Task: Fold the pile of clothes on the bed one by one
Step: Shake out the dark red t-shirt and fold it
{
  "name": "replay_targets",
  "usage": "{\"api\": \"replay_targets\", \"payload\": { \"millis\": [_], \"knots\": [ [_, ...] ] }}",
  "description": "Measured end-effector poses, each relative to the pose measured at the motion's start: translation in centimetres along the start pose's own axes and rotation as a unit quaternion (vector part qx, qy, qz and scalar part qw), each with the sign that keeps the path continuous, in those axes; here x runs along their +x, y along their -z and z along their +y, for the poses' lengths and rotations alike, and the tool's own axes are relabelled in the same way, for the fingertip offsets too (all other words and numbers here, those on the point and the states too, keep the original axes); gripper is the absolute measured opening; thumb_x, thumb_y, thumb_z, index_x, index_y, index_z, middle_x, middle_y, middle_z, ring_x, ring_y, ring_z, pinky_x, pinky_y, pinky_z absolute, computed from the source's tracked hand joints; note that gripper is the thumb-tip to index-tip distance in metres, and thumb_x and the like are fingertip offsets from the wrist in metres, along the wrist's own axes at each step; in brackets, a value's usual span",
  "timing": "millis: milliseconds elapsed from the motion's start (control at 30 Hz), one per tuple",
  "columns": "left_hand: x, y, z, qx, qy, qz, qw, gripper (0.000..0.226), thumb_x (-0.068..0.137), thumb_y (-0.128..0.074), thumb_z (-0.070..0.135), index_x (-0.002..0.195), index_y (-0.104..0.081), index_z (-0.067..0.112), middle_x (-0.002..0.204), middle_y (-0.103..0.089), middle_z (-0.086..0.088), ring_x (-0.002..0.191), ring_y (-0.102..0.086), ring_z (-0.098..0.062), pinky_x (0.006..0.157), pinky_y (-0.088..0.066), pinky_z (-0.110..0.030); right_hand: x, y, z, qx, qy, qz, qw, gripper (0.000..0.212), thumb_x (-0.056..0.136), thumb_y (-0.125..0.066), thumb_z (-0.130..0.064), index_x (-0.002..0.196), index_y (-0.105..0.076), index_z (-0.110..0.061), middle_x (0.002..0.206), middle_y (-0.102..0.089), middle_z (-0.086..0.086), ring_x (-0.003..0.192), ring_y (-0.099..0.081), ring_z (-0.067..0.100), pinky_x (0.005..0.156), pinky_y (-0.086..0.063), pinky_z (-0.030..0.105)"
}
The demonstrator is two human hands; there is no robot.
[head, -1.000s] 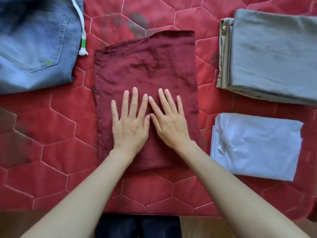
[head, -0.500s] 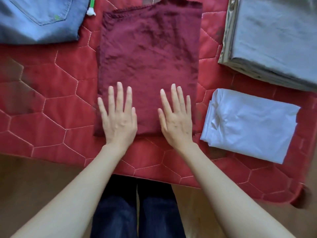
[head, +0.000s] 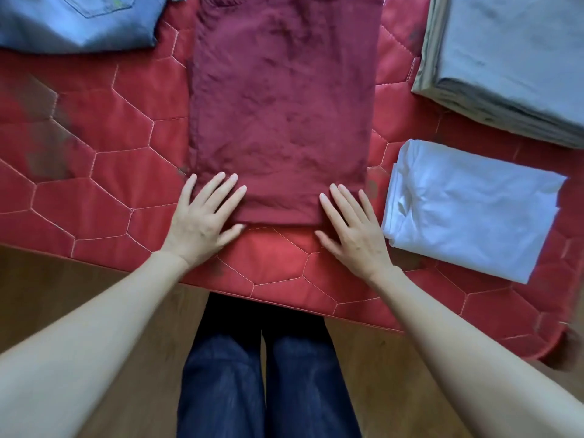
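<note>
Now both hands — left hand [head: 202, 221], right hand [head: 354, 235] — lie flat, no grip, on the maroon garment's [head: 281, 102] near corners.

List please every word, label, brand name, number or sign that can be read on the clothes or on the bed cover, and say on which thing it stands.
None can be read.
Blue jeans: a small green mark on the pocket, too blurred to tell if it is text.
Maroon garment, white garment, grey garment, red quilt: no text visible.
</note>
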State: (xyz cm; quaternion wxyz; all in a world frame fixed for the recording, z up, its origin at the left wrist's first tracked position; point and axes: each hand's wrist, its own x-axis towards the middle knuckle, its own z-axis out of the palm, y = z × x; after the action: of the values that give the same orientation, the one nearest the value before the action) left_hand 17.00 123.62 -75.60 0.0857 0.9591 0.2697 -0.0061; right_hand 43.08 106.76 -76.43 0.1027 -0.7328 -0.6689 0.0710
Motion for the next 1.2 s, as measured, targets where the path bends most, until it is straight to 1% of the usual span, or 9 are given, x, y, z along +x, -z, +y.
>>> {"api": "replay_targets", "payload": {
  "millis": [200, 367, 467, 567, 633, 733, 867, 1100, 1200],
  "knots": [
    [1.3, 2.3, -0.9, -0.007, -0.064, 0.087, 0.994, 0.044, 0.094, -0.03, -0.004, 0.105, -0.072, 0.004, 0.108, -0.071, -0.013, 0.1, -0.068, -0.033, 0.092, -0.049, -0.054, 1.8, 1.5, -1.0, -0.02, 0.024, 0.076, 0.997, 0.043, 0.069, -0.067, 0.003, 0.111, -0.071, -0.007, 0.11, -0.07, 0.006, 0.104, -0.067, 0.025, 0.099, -0.046, 0.046],
    [1.9, 5.9, -2.0, -0.101, -0.025, 0.067, 0.992, 0.029, 0.079, -0.056, -0.015, 0.092, -0.075, 0.002, 0.092, -0.074, -0.011, 0.079, -0.072, -0.028, 0.071, -0.06, -0.043, 3.2, 4.5, 0.1, 0.043, 0.002, 0.069, 0.997, 0.019, 0.073, -0.071, 0.004, 0.087, -0.074, -0.008, 0.085, -0.072, 0.001, 0.078, -0.068, 0.022, 0.097, -0.04, 0.039],
    [2.3, 9.1, -2.5, -0.179, -0.034, -0.016, 0.983, 0.016, 0.077, -0.069, -0.005, 0.089, -0.075, 0.002, 0.084, -0.074, -0.008, 0.073, -0.072, -0.026, 0.059, -0.058, -0.038, 4.4, 7.6, 1.2, 0.152, -0.012, -0.031, 0.988, 0.013, 0.079, -0.072, -0.002, 0.091, -0.074, -0.007, 0.082, -0.071, -0.003, 0.074, -0.065, 0.018, 0.083, -0.044, 0.03],
    [3.5, 11.8, -3.3, -0.306, 0.047, -0.115, 0.944, 0.014, 0.074, -0.08, 0.007, 0.087, -0.076, 0.01, 0.072, -0.072, -0.001, 0.063, -0.068, -0.021, 0.061, -0.053, -0.036, 6.1, 10.7, 2.8, 0.294, -0.076, -0.148, 0.941, 0.013, 0.08, -0.075, -0.008, 0.092, -0.073, -0.011, 0.074, -0.061, -0.026, 0.069, -0.057, -0.005, 0.066, -0.038, 0.012],
    [4.6, 12.9, -4.3, -0.394, 0.118, -0.14, 0.901, 0.019, 0.068, -0.083, 0.008, 0.084, -0.076, 0.014, 0.068, -0.071, 0.001, 0.061, -0.064, -0.012, 0.064, -0.055, -0.033, 7.7, 12.2, 3.7, 0.331, -0.096, -0.144, 0.927, 0.014, 0.078, -0.077, -0.01, 0.091, -0.073, -0.014, 0.071, -0.064, -0.024, 0.067, -0.054, -0.011, 0.065, -0.038, 0.008],
    [7.3, 13.8, -6.0, -0.469, 0.178, -0.088, 0.86, 0.022, 0.068, -0.081, 0.002, 0.083, -0.076, 0.016, 0.07, -0.072, 0.0, 0.064, -0.062, -0.006, 0.068, -0.054, -0.022, 11.4, 13.1, 4.8, 0.358, -0.124, -0.059, 0.923, 0.016, 0.077, -0.079, -0.01, 0.09, -0.073, -0.017, 0.074, -0.07, -0.007, 0.069, -0.056, -0.003, 0.067, -0.048, 0.022],
    [13.3, 13.6, -9.0, -0.478, 0.23, 0.017, 0.848, 0.024, 0.071, -0.08, 0.004, 0.087, -0.073, 0.02, 0.07, -0.068, 0.017, 0.067, -0.057, 0.007, 0.068, -0.047, -0.007, 18.9, 12.4, 6.5, 0.35, -0.165, 0.018, 0.922, 0.02, 0.077, -0.079, -0.013, 0.095, -0.073, -0.019, 0.083, -0.069, -0.01, 0.078, -0.059, -0.003, 0.079, -0.048, 0.023],
    [19.3, 7.0, -13.4, -0.475, 0.375, 0.012, 0.796, 0.04, 0.074, -0.08, 0.009, 0.112, -0.066, 0.006, 0.101, -0.066, -0.011, 0.092, -0.058, -0.016, 0.09, -0.049, -0.035, 28.1, 6.7, 10.0, 0.309, -0.3, 0.028, 0.902, 0.027, 0.078, -0.078, -0.023, 0.103, -0.069, -0.019, 0.094, -0.072, 0.003, 0.085, -0.061, 0.008, 0.086, -0.048, 0.023],
    [19.3, 5.8, -13.4, -0.487, 0.404, 0.078, 0.771, 0.032, 0.075, -0.079, 0.009, 0.105, -0.068, 0.006, 0.098, -0.067, -0.009, 0.09, -0.06, -0.015, 0.09, -0.048, -0.031, 27.4, 5.0, 10.2, 0.316, -0.338, 0.049, 0.885, 0.027, 0.076, -0.079, -0.036, 0.098, -0.07, -0.023, 0.095, -0.071, -0.005, 0.088, -0.061, 0.004, 0.083, -0.045, 0.017]
  ]
}}
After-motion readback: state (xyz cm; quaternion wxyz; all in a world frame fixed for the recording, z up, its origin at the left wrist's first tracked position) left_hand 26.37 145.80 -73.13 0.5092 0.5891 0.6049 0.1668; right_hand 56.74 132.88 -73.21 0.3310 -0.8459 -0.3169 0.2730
